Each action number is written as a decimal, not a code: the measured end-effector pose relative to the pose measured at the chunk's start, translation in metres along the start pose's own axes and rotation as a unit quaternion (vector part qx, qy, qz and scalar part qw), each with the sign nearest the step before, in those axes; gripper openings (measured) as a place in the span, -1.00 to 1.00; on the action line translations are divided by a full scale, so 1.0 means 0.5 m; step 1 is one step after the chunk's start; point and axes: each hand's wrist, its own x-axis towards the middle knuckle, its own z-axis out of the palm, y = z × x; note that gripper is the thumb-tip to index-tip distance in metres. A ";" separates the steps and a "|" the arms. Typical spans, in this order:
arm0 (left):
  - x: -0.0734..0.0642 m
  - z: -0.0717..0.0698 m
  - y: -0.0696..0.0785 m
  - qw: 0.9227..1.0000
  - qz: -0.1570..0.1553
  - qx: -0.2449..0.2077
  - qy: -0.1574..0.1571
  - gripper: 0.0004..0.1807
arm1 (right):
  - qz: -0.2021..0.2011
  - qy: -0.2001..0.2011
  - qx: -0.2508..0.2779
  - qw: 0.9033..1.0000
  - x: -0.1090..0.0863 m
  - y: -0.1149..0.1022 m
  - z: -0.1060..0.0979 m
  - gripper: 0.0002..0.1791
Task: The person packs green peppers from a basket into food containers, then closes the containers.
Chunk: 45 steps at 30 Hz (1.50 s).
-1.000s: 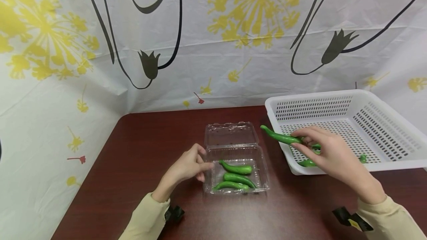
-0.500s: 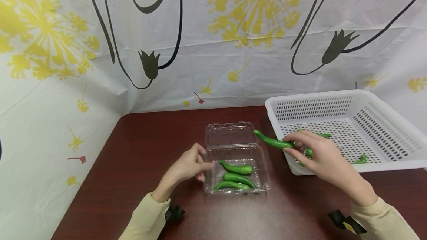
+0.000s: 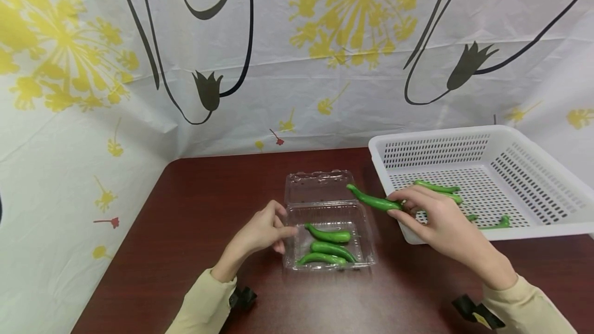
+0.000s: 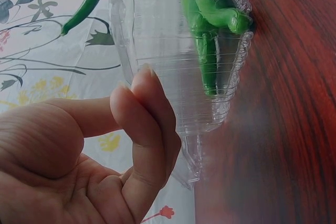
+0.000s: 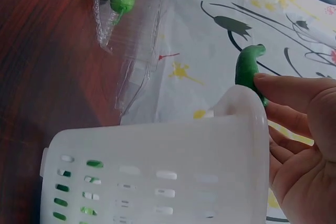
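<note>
From my head I look down on a dark red table (image 3: 223, 184) backed by a patterned cloth (image 3: 269, 92). A clear box (image 3: 325, 214) stands on it, its lid (image 3: 320, 188) folded back and three peppers (image 3: 330, 247) lying inside. To the right is a white basket (image 3: 547, 230) with more peppers (image 3: 438, 187) on its perforated floor. Its left wall is partly hidden by my right hand (image 3: 443, 223). In that hand I pinch one green pepper (image 3: 373, 200) by its blunt end; the rest sticks out leftward, its tip overlapping the open lid's edge as I see it. My left hand (image 3: 260, 228) is bent at the clear box's left side.

From my left wrist, the clear box's ribbed side fills the middle, green showing through. My thumb and fingers curl close together beside it; I cannot tell whether they hold its rim.

From my right wrist, the white basket's corner rises in front and covers a bit of the pinched green pepper. My fingertips press on it, the remaining fingers bent loosely below. The clear box lies past the basket.
</note>
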 end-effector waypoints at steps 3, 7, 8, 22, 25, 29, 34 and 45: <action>-0.001 0.000 0.001 1.000 0.000 -0.004 0.000 -0.53 | 0.010 -0.003 -0.005 1.000 0.000 -0.005 0.002 -0.55; -0.003 0.000 0.001 1.000 0.001 -0.009 0.000 -0.53 | 0.019 -0.006 -0.002 1.000 -0.001 -0.010 0.007 -0.55; -0.003 0.000 0.001 1.000 0.001 -0.010 0.000 -0.53 | 0.019 -0.007 0.003 1.000 -0.001 -0.011 0.008 -0.55; -0.003 0.001 -0.004 1.000 0.006 -0.014 -0.004 -0.53 | -0.008 -0.010 0.035 0.999 -0.004 -0.020 0.031 -0.53; -0.004 0.001 -0.004 1.000 0.008 -0.015 -0.004 -0.53 | -0.005 -0.011 0.042 0.999 -0.005 -0.023 0.035 -0.54; -0.004 0.001 -0.004 1.000 0.006 -0.013 -0.004 -0.53 | 0.000 -0.015 0.048 0.999 -0.006 -0.026 0.042 -0.55; -0.002 0.001 -0.003 1.000 0.004 -0.003 -0.002 -0.52 | -0.013 -0.020 0.056 0.998 -0.009 -0.028 0.053 -0.59; -0.001 -0.001 -0.001 1.000 0.004 0.003 -0.002 -0.53 | -0.036 -0.036 0.070 0.996 -0.009 -0.035 0.072 -0.72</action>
